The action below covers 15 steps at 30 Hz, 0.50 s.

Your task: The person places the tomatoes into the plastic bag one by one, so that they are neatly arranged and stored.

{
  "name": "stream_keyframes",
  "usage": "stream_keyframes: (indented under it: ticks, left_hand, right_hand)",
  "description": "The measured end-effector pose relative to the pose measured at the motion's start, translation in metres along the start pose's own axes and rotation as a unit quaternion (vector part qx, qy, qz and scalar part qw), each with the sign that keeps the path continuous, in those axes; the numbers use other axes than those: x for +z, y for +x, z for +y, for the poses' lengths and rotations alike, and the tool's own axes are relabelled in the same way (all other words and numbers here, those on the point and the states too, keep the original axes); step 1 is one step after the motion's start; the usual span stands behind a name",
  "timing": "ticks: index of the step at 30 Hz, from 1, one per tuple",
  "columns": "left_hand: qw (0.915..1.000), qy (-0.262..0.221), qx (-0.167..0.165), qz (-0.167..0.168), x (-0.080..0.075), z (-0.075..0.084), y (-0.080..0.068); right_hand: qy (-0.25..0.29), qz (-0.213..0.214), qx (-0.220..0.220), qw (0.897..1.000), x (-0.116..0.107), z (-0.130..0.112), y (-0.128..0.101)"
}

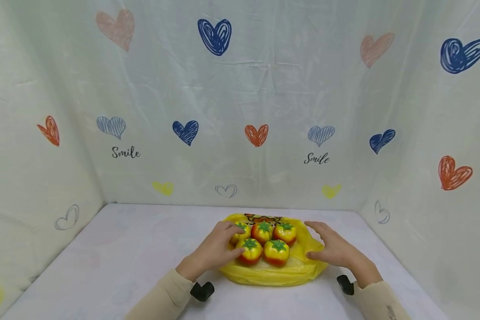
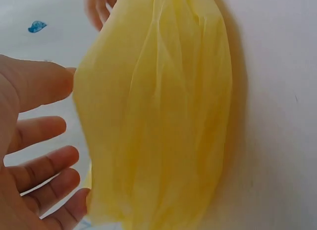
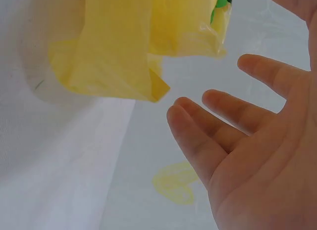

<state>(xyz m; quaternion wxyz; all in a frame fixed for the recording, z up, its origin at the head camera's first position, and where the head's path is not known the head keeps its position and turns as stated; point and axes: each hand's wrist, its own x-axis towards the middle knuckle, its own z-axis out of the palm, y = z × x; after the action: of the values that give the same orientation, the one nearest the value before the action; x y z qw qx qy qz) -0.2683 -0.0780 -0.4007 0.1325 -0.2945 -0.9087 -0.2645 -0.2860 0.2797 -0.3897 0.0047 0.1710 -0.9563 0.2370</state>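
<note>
A yellow plastic bag (image 1: 280,278) lies on the table, its upper side folded down around several toy tomatoes (image 1: 276,253), yellow and red with green leafy tops. At the bag's left side is my left hand (image 1: 216,246), fingers apart, overlapping the leftmost tomato in the head view. In the left wrist view its fingertips are right at the edge of the bag (image 2: 163,121). My right hand (image 1: 336,249) is spread by the bag's right side, with thumb and fingers apart. The right wrist view has its fingers a little away from the bag (image 3: 114,67), holding nothing.
The table (image 1: 104,253) has a pale cover. Behind it and along both sides hangs a white curtain (image 1: 224,89) printed with hearts and the word Smile. A black wrist device (image 1: 202,291) sits below my left wrist, another (image 1: 346,285) below my right.
</note>
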Motion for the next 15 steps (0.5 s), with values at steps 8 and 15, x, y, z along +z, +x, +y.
stream_keyframes:
  ticks: [8, 15]
  left_hand:
    - [0.9994, 0.01, 0.006, 0.032, -0.023, -0.011, -0.014]
    - [0.9974, 0.051, 0.004, 0.051, -0.042, -0.031, -0.034]
  right_hand:
    - [-0.029, 0.029, -0.025, 0.999, -0.007, 0.006, -0.008]
    - [-0.058, 0.057, -0.064, 0.995, -0.016, 0.011, -0.019]
